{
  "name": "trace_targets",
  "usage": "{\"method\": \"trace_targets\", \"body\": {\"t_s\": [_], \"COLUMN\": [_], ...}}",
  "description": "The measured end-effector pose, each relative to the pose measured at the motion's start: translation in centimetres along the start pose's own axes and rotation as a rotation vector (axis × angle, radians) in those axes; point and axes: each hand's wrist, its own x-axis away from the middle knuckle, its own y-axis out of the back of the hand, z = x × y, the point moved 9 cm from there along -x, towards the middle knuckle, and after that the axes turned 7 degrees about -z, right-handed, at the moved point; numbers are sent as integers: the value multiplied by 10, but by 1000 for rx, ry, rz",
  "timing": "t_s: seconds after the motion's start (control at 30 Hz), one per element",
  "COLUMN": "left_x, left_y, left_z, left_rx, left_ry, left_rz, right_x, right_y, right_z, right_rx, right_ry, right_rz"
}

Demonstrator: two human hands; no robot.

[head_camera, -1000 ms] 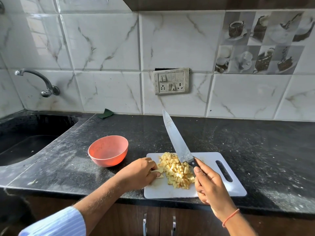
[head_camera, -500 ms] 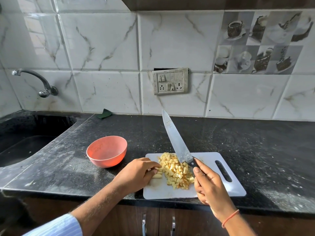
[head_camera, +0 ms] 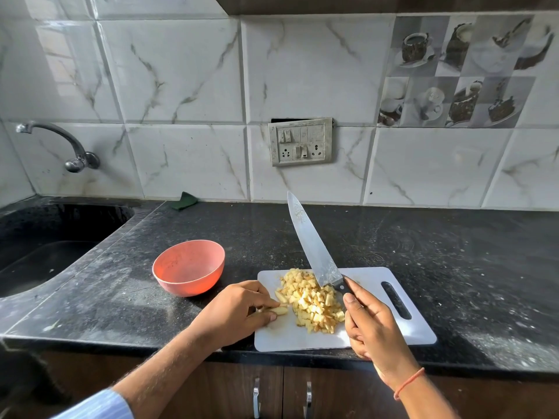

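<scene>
A white cutting board (head_camera: 378,278) lies at the front edge of the black counter. A heap of small yellow diced pieces (head_camera: 311,299) sits on its left half. My left hand (head_camera: 239,309) pinches one longer yellow piece (head_camera: 279,310) at the heap's left side. My right hand (head_camera: 370,323) grips the black handle of a large knife (head_camera: 311,240). The blade rises from the heap and points up and away toward the wall. An empty salmon-pink bowl (head_camera: 189,267) stands just left of the board.
A black sink (head_camera: 45,246) with a wall tap (head_camera: 60,143) fills the left side. A green scrap (head_camera: 184,201) lies against the tiled wall. A switch and socket plate (head_camera: 301,142) is on the wall behind. Cabinet doors with handles (head_camera: 257,397) run below the counter.
My left hand has slid slightly toward me along the heap's left edge with a piece between its fingers. The knife and right hand have barely moved.
</scene>
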Motion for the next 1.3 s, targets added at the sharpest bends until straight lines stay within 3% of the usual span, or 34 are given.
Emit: {"method": "trace_targets", "body": {"t_s": [0.57,0.67,1.0,1.3], "left_x": [17,18,23,30], "left_y": [-10,-10,-5,-1], "left_z": [1,2,2,-4], "left_rx": [10,13,51,47], "left_ry": [57,74,132,173], "left_rz": [-220,-232,-306,-376], "right_x": [9,14,62,75], "right_y": [-5,-13,-54,-66], "right_z": [6,12,32,35], "right_rx": [86,229,1098,1214], "right_ry": [-23,-2,160,204], "right_rz": [-41,-42,-16,-57]}}
